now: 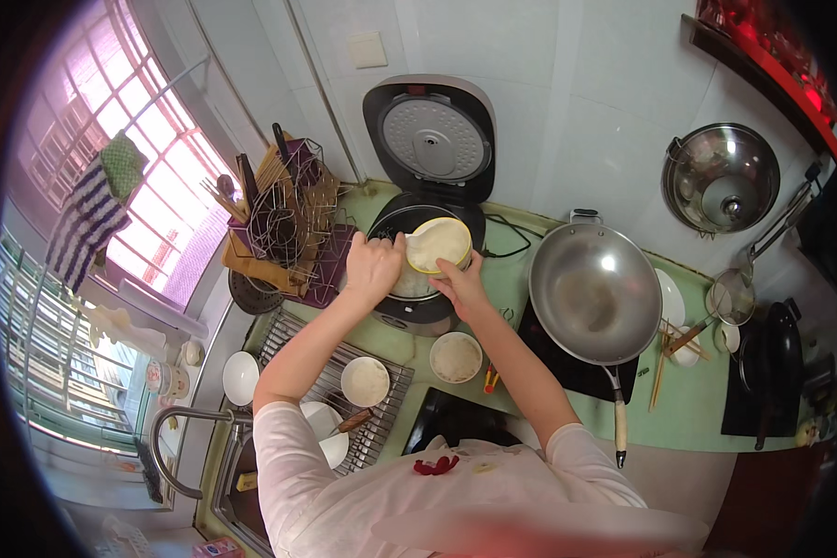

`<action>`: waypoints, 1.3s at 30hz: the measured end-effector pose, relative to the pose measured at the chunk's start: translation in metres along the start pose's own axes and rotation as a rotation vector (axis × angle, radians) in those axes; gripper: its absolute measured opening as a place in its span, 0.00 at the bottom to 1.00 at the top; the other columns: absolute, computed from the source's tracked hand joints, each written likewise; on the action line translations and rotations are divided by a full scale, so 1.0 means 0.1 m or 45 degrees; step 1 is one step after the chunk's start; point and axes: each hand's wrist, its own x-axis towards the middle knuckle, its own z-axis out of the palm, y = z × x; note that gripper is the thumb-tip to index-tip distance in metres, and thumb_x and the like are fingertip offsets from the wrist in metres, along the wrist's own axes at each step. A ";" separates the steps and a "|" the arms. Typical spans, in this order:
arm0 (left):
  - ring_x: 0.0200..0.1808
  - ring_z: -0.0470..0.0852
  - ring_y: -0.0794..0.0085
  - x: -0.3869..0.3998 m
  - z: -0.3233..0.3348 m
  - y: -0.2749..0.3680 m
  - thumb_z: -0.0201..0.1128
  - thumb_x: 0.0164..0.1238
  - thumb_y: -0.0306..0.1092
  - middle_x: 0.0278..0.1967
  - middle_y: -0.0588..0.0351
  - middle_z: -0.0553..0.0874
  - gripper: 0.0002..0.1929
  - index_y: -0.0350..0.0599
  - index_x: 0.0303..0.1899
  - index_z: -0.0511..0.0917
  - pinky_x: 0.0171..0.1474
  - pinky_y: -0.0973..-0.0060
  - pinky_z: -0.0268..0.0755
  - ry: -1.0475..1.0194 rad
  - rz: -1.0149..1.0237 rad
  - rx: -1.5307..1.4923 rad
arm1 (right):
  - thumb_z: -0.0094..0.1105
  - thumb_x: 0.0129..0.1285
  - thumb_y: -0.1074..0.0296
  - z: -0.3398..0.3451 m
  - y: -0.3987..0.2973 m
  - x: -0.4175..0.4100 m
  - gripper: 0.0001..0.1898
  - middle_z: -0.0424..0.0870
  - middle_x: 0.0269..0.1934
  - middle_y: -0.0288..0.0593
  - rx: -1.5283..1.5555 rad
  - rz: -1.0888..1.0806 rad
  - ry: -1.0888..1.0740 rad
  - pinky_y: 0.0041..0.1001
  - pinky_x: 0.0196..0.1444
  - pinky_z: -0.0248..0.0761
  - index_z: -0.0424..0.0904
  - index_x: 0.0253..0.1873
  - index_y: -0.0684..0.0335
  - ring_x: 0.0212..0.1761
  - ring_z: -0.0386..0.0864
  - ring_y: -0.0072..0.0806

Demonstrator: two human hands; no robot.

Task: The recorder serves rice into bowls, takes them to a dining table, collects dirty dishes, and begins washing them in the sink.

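The fingers of my left hand [375, 268] are closed on what looks like a white rice paddle [411, 245], mostly hidden by the hand and lying at the bowl's edge. My right hand [462, 279] holds a yellow-rimmed bowl [443, 244] heaped with cooked rice, tilted over the inner pot of a rice cooker [418, 323]. Its lid [429, 136] stands up. Some rice [413, 284] shows in the pot below. One bowl of rice [456, 357] sits on the counter before the cooker, another bowl of rice [365, 381] on the metal drying rack [383, 411].
A steel wok [595, 293] rests on the cooktop at the right, its handle towards me. Left of the cooker stand a wire utensil basket [282, 216] and cutting boards. An empty white bowl [240, 377] and a knife [354, 423] over a plate lie near the sink faucet [160, 446].
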 end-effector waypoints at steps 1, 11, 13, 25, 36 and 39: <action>0.18 0.76 0.73 0.00 -0.06 -0.02 0.55 0.56 0.34 0.16 0.63 0.77 0.09 0.50 0.38 0.79 0.31 0.72 0.58 -0.001 -0.002 -0.001 | 0.61 0.54 0.72 0.01 -0.01 0.00 0.38 0.60 0.55 0.51 0.046 0.015 0.014 0.35 0.48 0.75 0.41 0.61 0.56 0.50 0.74 0.40; 0.27 0.83 0.68 -0.08 0.49 -0.43 0.53 0.55 0.36 0.23 0.57 0.84 0.08 0.52 0.25 0.81 0.40 0.66 0.63 -0.705 -0.093 0.019 | 0.59 0.55 0.75 -0.25 -0.10 -0.09 0.38 0.61 0.56 0.51 0.019 -0.149 0.084 0.32 0.45 0.76 0.40 0.63 0.55 0.50 0.73 0.37; 0.31 0.84 0.67 -0.11 0.83 -0.32 0.52 0.54 0.34 0.26 0.54 0.85 0.09 0.54 0.24 0.82 0.46 0.64 0.62 -0.853 0.048 -0.018 | 0.59 0.55 0.75 -0.32 -0.17 -0.16 0.37 0.62 0.55 0.50 -0.014 -0.156 0.065 0.32 0.45 0.76 0.41 0.63 0.55 0.51 0.73 0.36; 0.31 0.82 0.63 -0.07 0.95 -0.58 0.54 0.55 0.46 0.28 0.56 0.84 0.11 0.61 0.33 0.84 0.48 0.65 0.63 -1.088 0.370 -0.477 | 0.60 0.54 0.76 -0.68 -0.30 -0.44 0.41 0.60 0.56 0.49 -0.026 -0.105 0.044 0.34 0.46 0.76 0.38 0.65 0.55 0.51 0.73 0.38; 0.17 0.73 0.77 -0.33 0.84 -0.74 0.57 0.60 0.43 0.15 0.58 0.76 0.14 0.44 0.40 0.82 0.24 0.75 0.65 -1.061 -0.622 -1.588 | 0.60 0.54 0.75 -0.62 -0.13 -0.39 0.40 0.62 0.56 0.49 0.030 -0.040 0.021 0.33 0.44 0.76 0.39 0.64 0.56 0.51 0.72 0.37; 0.17 0.74 0.75 -0.09 0.28 -0.48 0.57 0.61 0.41 0.15 0.59 0.77 0.12 0.46 0.37 0.83 0.28 0.73 0.64 -0.693 -0.712 -1.529 | 0.60 0.54 0.75 -0.61 -0.07 -0.36 0.39 0.62 0.56 0.49 0.053 -0.018 0.003 0.32 0.44 0.76 0.41 0.63 0.55 0.51 0.72 0.37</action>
